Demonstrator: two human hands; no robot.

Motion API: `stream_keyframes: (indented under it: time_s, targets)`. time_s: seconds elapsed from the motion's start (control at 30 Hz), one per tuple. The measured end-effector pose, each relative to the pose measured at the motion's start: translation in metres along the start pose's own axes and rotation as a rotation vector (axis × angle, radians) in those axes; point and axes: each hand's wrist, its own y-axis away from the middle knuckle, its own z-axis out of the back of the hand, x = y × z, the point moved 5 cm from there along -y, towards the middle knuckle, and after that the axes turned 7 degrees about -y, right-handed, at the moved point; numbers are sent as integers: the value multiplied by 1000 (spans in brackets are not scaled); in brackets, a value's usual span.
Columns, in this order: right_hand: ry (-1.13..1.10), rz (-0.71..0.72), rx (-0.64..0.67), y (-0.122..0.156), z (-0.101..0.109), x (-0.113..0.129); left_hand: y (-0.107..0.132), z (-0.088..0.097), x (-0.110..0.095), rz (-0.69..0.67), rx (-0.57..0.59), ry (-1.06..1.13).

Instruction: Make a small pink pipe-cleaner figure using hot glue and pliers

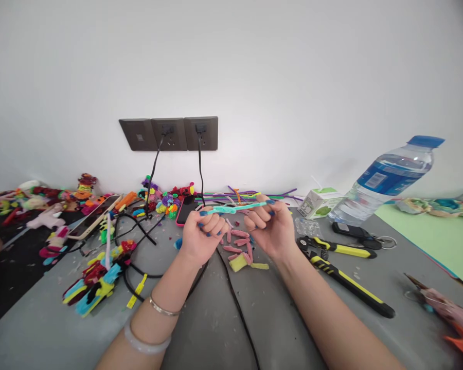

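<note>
My left hand (202, 231) and my right hand (268, 226) are raised over the grey table (216, 318), both pinched on the ends of one light teal pipe cleaner (235, 207) that runs level between them. Fingers of both hands are curled closed. Beneath the hands lie several short pink pipe cleaner pieces (237, 241) and a yellow piece (239, 263).
Yellow-and-black pliers (343, 275) lie right of my right hand, a tilted water bottle (389, 177) and a small carton (318, 202) beyond. Black cables (231, 288) cross the table. Phones (96, 216) and colourful pipe cleaner figures (96, 280) crowd the left. Wall sockets (170, 133) behind.
</note>
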Motion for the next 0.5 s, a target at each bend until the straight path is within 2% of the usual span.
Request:
stream_keyframes:
  time_s: [0.1, 0.2, 0.33, 0.5]
  targets:
    - [43, 44, 3, -3, 9, 8, -1, 0, 1, -27, 104, -107]
    - [59, 70, -32, -4, 13, 11, -1, 2, 4, -66, 142, -273]
    - [100, 27, -68, -3, 9, 0, -1, 1, 10, -53, 182, -499]
    - [295, 0, -59, -3, 13, -14, 0, -4, 11, -81, 237, -609]
